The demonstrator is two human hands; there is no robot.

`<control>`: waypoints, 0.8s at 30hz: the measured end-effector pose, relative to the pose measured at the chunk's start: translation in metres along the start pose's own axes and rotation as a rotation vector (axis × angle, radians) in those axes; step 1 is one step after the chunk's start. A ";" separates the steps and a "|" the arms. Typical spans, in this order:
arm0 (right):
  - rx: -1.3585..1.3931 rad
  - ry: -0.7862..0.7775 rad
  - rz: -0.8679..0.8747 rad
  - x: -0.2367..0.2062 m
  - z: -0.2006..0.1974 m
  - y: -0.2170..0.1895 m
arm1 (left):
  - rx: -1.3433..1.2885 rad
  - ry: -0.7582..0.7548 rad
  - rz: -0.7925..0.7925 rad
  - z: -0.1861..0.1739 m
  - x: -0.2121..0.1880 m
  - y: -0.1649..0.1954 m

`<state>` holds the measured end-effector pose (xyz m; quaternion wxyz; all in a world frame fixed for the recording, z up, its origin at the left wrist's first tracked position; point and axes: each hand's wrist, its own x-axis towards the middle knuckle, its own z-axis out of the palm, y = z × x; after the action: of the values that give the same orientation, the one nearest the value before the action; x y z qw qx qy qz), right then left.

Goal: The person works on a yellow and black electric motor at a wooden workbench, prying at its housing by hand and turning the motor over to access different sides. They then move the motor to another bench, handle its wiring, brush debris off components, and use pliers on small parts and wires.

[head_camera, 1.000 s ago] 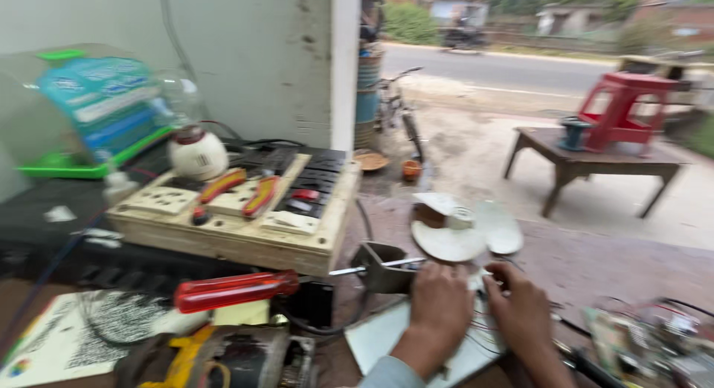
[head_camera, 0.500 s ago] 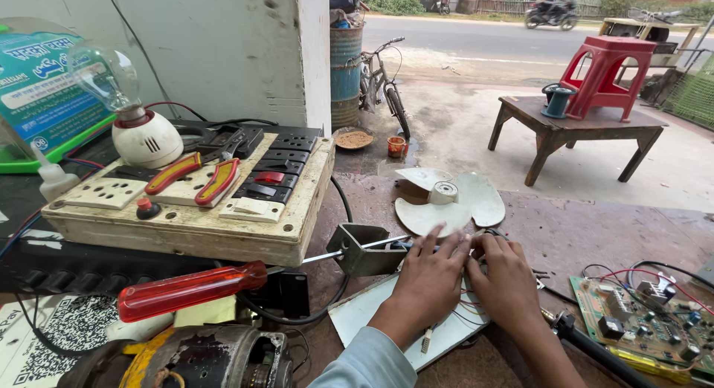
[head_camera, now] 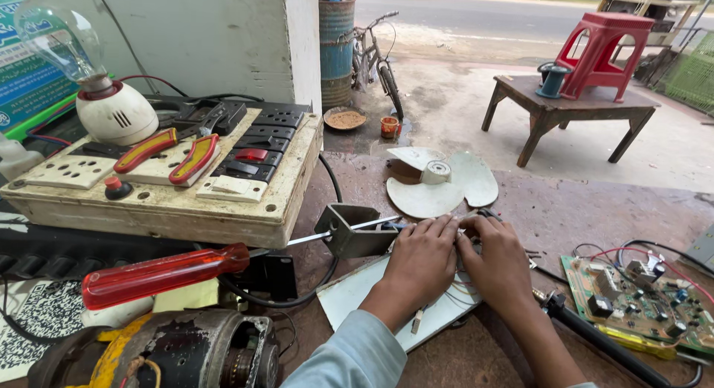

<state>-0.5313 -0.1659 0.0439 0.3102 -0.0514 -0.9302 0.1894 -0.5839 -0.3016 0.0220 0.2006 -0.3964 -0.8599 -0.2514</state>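
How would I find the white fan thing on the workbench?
Start at the big cream switchboard on the left of the bench. Go right, past its corner, to just above the person's two hands: the fan blade lies flat there. It is the only white, round-lobed piece with a hub in its middle.

1. The bench (head_camera: 595, 209) has a worn brown top.
2. On its left part lies a wooden switch board (head_camera: 163, 187), and in front of it a screwdriver with red handle (head_camera: 160, 273).
3. A white fan blade (head_camera: 442, 183) lies near the far edge.
4. A green circuit board (head_camera: 639, 299) lies at the right.
5. An old motor (head_camera: 201, 354) lies at the near edge.
6. A white flat panel (head_camera: 357, 291) lies in the middle.
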 end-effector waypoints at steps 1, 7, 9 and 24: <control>0.014 0.010 -0.002 0.001 -0.001 0.000 | 0.003 0.008 -0.004 0.000 0.001 0.000; 0.106 0.077 0.014 0.001 -0.009 -0.007 | -0.024 -0.034 -0.029 -0.003 0.001 0.003; 0.100 0.127 0.015 0.000 -0.014 -0.010 | -0.034 -0.049 -0.040 -0.004 0.001 0.003; 0.024 0.187 -0.034 -0.029 -0.033 -0.015 | -0.250 0.167 -0.011 -0.007 0.006 0.002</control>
<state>-0.4882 -0.1754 0.0577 0.3993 -0.0493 -0.8956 0.1895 -0.5849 -0.3010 0.0316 0.2190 -0.3912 -0.8044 -0.3897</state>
